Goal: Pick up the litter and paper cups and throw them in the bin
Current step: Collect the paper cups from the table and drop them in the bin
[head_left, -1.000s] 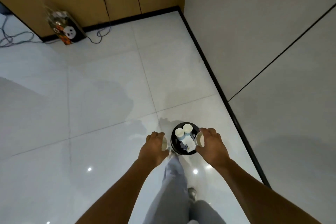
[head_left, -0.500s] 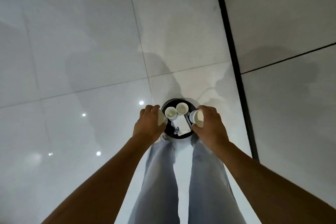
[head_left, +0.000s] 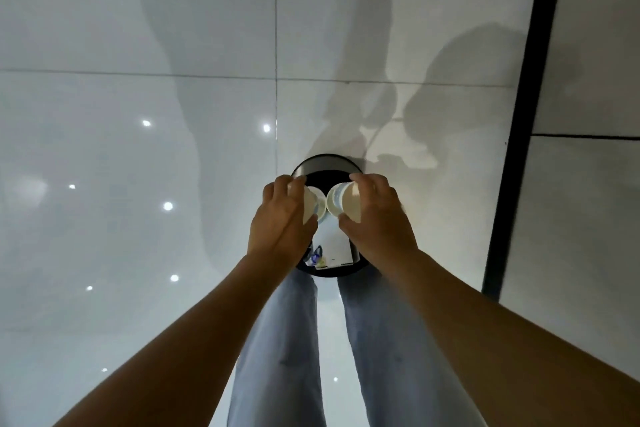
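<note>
Glossy white tile floor (head_left: 138, 253); round black bin (head_left: 325, 163) below. Left hand (head_left: 282, 218) grips white paper cup (head_left: 310, 203), right hand (head_left: 377, 218) grips second white paper cup (head_left: 341, 203); both directly over bin, cup axes sideways, mouths facing.

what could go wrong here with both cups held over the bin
1. The white paper cup in the left hand and the white paper cup in the right hand are tipped rim to rim; dropped together they may knock each other off course.
2. The round black bin has a narrow mouth, so a deflected cup could land on the glossy tiled floor.
3. White paper already inside may stop cups settling.
</note>
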`<state>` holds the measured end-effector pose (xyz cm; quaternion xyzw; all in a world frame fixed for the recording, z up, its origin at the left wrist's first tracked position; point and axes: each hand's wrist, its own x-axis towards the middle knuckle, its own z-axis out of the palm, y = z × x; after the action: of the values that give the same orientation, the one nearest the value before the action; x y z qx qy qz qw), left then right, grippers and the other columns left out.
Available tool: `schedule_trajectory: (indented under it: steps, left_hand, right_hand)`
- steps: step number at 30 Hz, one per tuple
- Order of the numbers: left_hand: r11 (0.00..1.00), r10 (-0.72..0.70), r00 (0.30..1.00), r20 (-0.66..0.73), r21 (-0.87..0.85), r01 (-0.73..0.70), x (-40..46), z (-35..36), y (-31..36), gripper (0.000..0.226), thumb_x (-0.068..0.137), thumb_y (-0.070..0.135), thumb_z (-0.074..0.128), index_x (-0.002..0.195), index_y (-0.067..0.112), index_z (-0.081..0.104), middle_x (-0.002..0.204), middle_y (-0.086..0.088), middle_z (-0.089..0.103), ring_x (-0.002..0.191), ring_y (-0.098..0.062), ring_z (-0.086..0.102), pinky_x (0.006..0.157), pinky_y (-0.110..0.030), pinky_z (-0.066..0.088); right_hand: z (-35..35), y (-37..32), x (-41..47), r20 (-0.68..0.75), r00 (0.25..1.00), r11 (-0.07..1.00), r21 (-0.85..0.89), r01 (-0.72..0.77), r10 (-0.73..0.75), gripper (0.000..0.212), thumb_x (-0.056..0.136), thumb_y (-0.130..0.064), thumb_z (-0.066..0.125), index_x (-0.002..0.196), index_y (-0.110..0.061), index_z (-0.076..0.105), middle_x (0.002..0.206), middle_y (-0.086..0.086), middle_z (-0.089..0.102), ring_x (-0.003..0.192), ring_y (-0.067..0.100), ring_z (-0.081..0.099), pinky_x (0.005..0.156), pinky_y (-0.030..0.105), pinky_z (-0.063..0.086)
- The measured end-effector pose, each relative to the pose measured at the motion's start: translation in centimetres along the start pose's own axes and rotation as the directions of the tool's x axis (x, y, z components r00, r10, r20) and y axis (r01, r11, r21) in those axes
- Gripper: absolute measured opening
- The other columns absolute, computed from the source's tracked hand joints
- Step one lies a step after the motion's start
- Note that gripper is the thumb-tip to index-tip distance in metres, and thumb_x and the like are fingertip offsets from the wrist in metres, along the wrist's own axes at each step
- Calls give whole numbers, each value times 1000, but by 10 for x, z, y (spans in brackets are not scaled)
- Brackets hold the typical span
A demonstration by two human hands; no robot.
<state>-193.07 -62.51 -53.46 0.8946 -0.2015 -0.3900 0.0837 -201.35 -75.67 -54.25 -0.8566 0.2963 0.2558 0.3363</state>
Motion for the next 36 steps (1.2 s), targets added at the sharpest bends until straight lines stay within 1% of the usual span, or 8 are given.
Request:
schedule_trajectory:
  steps: [3,9,13,17,23,30,33,36]
  left_hand:
    - [999,-31,999,29,11,30,11,22,-9,62,89,30,60,142,16,30,144,-6,32,131,-24,31,94,-33,45]
    - [999,-37,996,86,-29,40,19,44,-13,67,87,32,63,143,18,29,146,-4,30,134,-23,27,100,-31,40]
    - [998,-28,995,99,-60,34,23,51,-12,68,88,30,63,145,17,27,148,-4,30,137,-23,25,108,-31,35]
    - [998,-13,992,123,-59,20,26,55,-11,70,89,33,62,146,17,25,149,-4,28,138,-23,23,111,-31,32]
    - [999,50,989,137,10,-52,22,60,-10,73,89,34,63,148,17,22,151,-4,26,139,-22,22,112,-32,31]
    - [994,65,988,139,82,-77,22,65,-10,78,89,28,62,150,20,14,156,-5,14,145,-23,10,118,-34,21]
    - [996,57,990,126,66,-65,15,59,-12,80,89,29,61,150,20,10,158,-5,8,146,-23,7,118,-33,18]
    - [998,33,995,92,47,-38,2,40,-14,75,88,26,60,148,22,15,157,-3,14,144,-22,12,117,-33,20]
  right_hand:
    - [17,9,22,47,998,997,-64,44,-41,67,83,-26,71,141,-17,39,141,4,40,127,24,42,95,29,43]
    - [32,16,32,157,980,977,-156,146,-121,66,86,-29,67,143,-21,35,145,4,36,132,24,37,102,32,38]
    - [31,21,31,184,975,984,-97,146,-127,68,91,-32,61,148,-21,27,154,4,25,142,22,23,110,33,32]
    - [30,25,33,216,964,987,-25,161,-152,70,93,-40,57,151,-21,23,156,2,22,144,19,18,112,32,29]
    - [37,32,32,306,938,973,-107,206,-164,79,94,-42,54,154,-21,7,161,0,7,148,17,5,116,32,20]
    - [45,30,31,266,956,939,-282,200,-124,93,92,-30,58,152,-17,-12,161,3,-14,148,21,-10,119,34,5]
    - [40,23,28,215,969,950,-258,176,-121,88,93,-26,55,153,-16,-9,162,3,-7,149,19,-4,119,32,9]
    - [25,15,16,185,974,949,-261,176,-130,81,93,-21,50,154,-16,-2,162,2,2,148,17,3,118,29,10]
